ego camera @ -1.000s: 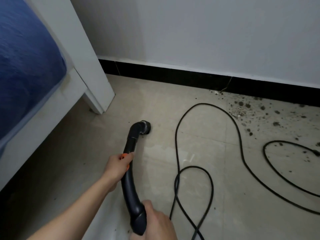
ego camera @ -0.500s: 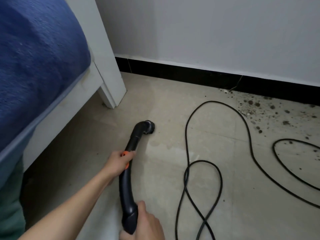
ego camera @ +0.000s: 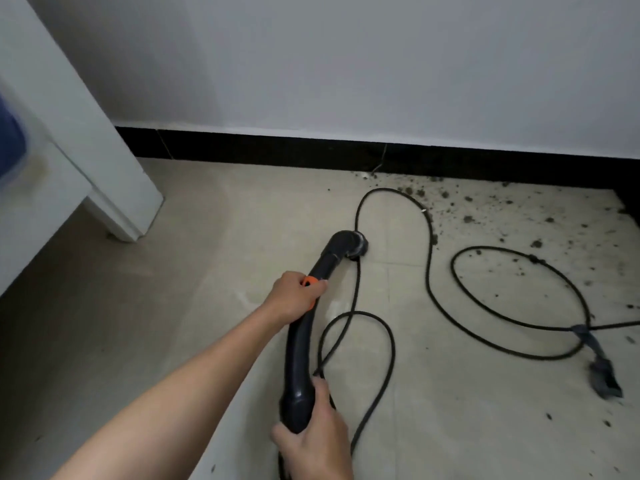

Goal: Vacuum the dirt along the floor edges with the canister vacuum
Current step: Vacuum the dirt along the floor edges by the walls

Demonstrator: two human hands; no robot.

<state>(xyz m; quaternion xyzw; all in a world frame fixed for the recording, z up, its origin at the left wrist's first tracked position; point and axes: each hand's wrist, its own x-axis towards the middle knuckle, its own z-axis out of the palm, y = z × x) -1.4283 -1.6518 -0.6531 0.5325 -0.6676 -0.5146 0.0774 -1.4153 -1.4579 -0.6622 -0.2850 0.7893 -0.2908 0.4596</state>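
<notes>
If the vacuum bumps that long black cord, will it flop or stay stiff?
Probably flop: the thin black cord lies in loose, crossing loops. It looks light, so the round black vacuum nozzle would likely drag it across the beige tile floor.

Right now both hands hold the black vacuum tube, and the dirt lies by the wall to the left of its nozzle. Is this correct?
Not quite: the head view shows the dirt by the wall to the right of the nozzle, not the left. The left hand and right hand do hold the tube.
</notes>
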